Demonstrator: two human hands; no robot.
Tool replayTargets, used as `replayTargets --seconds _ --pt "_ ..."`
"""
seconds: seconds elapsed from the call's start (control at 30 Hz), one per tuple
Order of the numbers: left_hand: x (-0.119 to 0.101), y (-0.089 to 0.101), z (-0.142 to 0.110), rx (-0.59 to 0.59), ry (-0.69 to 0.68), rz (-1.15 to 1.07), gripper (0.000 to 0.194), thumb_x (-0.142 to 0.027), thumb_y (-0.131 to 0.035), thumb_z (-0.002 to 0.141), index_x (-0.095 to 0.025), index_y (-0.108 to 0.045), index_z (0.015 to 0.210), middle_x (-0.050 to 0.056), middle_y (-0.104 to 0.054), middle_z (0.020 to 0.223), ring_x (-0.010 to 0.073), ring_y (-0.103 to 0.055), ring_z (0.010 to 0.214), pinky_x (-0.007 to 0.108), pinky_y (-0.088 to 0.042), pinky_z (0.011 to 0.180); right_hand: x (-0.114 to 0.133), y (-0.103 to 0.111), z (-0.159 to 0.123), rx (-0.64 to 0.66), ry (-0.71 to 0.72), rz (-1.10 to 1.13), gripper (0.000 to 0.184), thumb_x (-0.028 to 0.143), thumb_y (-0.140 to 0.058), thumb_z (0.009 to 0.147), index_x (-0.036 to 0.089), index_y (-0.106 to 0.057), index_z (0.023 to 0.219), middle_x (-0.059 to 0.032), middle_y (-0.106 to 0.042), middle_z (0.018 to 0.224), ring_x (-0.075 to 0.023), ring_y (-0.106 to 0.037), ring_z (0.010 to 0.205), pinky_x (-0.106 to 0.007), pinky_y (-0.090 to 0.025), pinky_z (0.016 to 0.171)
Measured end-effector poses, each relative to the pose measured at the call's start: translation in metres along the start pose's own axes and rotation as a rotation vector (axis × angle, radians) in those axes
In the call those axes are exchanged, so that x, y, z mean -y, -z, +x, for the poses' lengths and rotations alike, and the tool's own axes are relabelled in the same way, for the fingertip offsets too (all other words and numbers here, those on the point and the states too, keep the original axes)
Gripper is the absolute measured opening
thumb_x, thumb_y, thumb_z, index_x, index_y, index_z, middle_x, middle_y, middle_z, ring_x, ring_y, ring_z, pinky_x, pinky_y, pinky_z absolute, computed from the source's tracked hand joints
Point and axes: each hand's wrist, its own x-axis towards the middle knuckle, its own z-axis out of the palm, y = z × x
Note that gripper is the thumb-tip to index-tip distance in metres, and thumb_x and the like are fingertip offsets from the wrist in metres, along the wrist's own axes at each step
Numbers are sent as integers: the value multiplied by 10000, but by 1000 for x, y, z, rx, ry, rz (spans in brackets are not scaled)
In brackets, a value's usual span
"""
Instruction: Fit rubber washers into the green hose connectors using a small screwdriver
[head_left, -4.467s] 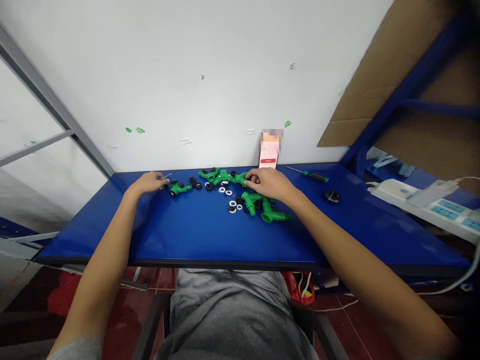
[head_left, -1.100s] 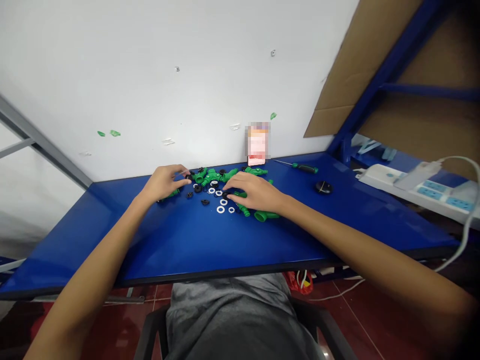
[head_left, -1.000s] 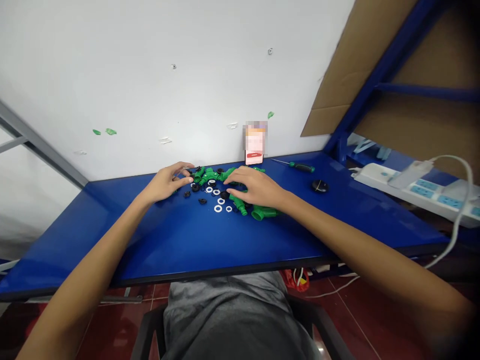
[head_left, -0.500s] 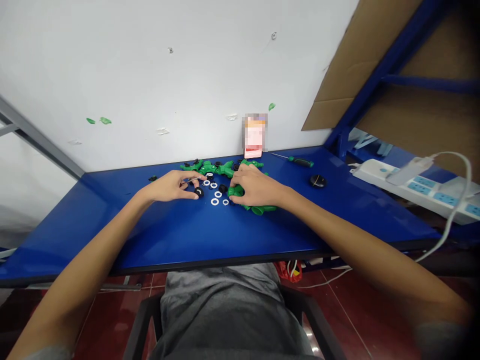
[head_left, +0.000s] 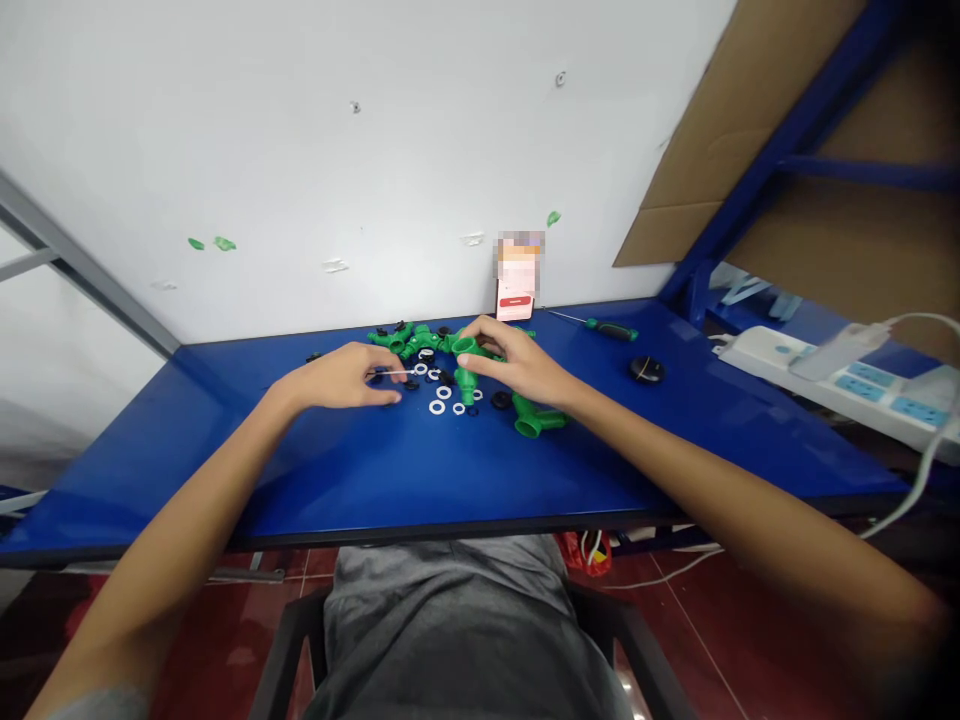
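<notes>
My left hand (head_left: 341,377) is curled at the left of the small parts with a thin metal tool (head_left: 391,373) held in its fingers; the tool's far end is hidden in the palm. Its thumb is apart from the fingertips, and a black round part (head_left: 411,385) lies just beyond. My right hand (head_left: 510,358) grips a green pipe fitting (head_left: 466,375) between thumb and fingers, one round opening facing up. Below the hands lie several white ring washers (head_left: 437,407) and black rings. Another green fitting (head_left: 529,426) and a black cap (head_left: 501,400) rest under my right wrist.
More green fittings (head_left: 397,342) lie along the wall. A phone (head_left: 516,290) leans on the wall. A screwdriver (head_left: 611,329) and a black round object (head_left: 646,369) lie at the right of the blue table (head_left: 337,480). A power strip (head_left: 825,375) is farther right.
My right hand has lifted a green fitting from the pile and turned it opening-up. The black round part has left my left thumb and fingertips. The view has shifted slightly.
</notes>
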Motion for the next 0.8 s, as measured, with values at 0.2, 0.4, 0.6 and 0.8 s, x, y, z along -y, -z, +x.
replayTargets --seconds 0.2,0.4,0.6,0.8 --pt "-7 -31 22 -341 67 40 282 -349 -566 1029 -183 -790 1070 85 -820 1079 224 -719 875 351 -530 827 1 -12 -4 81 3 7 410 623 -669 997 267 -523 1141 -42 -678 1013 -239 -643 947 -418 -516 900" --pt "1 -46 32 -338 30 66 258 -304 -603 1020 -167 -799 1117 103 -806 1135 253 -746 969 399 -572 926 -8 -5 -1 -71 17 -155 403 585 -703 969 269 -488 1098 -62 -653 1070 -254 -637 993 -452 -521 924" --pt "3 -53 35 -240 -80 165 290 -297 -562 1071 -211 -801 1211 101 -768 1260 259 -749 1111 405 -591 1000 -20 1 6 -210 -27 -51 428 547 -830 873 273 -553 1050 -34 -639 995 -250 -639 930 -459 -517 900" --pt "5 -57 34 -221 -38 244 279 -361 -588 1073 -220 -792 1201 90 -773 1223 262 -754 1063 379 -603 905 -24 -3 7 -162 1 -4 388 499 -888 835 270 -630 1014 -44 -708 1017 -267 -652 934 -469 -526 887"
